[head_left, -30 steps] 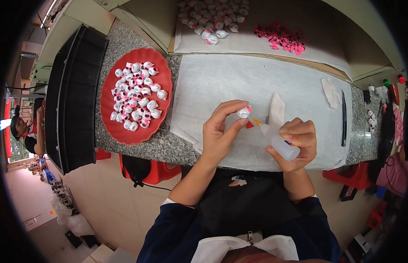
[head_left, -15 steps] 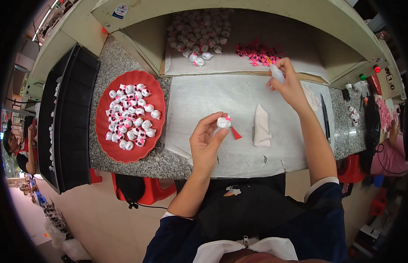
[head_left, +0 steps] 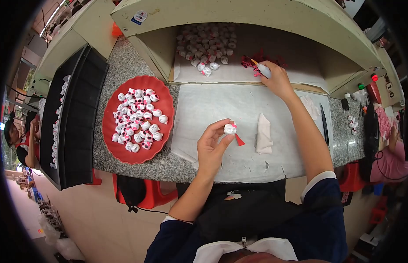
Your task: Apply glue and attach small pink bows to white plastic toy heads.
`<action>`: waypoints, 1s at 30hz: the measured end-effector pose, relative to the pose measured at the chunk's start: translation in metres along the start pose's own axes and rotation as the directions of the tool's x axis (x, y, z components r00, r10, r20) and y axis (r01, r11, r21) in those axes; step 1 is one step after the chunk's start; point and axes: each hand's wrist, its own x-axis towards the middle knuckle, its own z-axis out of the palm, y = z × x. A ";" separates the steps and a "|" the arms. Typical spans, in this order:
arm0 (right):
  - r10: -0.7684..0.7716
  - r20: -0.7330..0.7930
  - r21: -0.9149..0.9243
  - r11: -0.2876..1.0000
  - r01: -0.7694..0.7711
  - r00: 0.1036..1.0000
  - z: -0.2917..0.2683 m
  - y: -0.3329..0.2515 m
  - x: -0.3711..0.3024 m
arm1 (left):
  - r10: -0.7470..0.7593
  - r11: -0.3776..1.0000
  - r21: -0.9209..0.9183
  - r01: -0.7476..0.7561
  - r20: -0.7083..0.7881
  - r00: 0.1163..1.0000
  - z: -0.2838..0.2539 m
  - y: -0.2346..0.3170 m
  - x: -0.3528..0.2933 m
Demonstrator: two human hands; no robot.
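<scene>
Between the thumb and fingers of my left hand (head_left: 211,147) is a small white cat-head figurine (head_left: 230,129) with pink on its upper side. A red triangular piece (head_left: 239,140) lies just below it on the white paper sheet (head_left: 204,105). My right hand (head_left: 278,82) reaches to the shelf opening, closed round a white squeeze bottle (head_left: 264,70). The bottle's orange tip points up and left, over the left part of a heap of small pink bow-shaped pieces (head_left: 274,60); whether it touches any cannot be told. A folded white cloth (head_left: 264,136) rests between my forearms.
Many white figurines (head_left: 208,41) fill the shelf's left side. On the left, a red scalloped plate (head_left: 108,142) holds more, beside a black crate (head_left: 77,131). Black tweezers (head_left: 324,125) lie at the right. Another person (head_left: 26,144) sits far left; someone in pink (head_left: 390,160) is far right.
My right hand has swung the bottle's tip leftward across the pink heap, and the bottle lies flatter. My left hand still holds the figurine. The whole view has shifted slightly.
</scene>
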 end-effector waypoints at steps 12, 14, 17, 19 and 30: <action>0.218 0.334 0.815 0.421 -0.398 0.917 -0.031 -0.078 -0.110 | 0.003 1.000 0.015 -0.003 0.019 1.000 0.004 -0.001 0.001; 0.240 0.355 0.815 0.393 -0.425 0.903 -0.024 -0.081 -0.119 | -0.004 1.000 0.024 0.003 0.033 0.999 0.006 -0.002 0.001; 0.316 0.342 0.876 0.233 -0.422 0.885 -0.016 -0.086 -0.127 | -0.022 1.000 0.019 0.022 0.027 0.999 0.007 -0.002 0.001; 0.281 0.338 0.885 0.230 -0.405 0.898 -0.015 -0.084 -0.130 | 0.013 0.994 0.107 -0.013 0.005 1.000 0.008 -0.006 0.000; 0.246 0.397 0.893 0.119 -0.434 0.884 -0.010 -0.086 -0.130 | 0.204 0.893 0.377 -0.247 0.151 0.967 0.009 -0.014 -0.001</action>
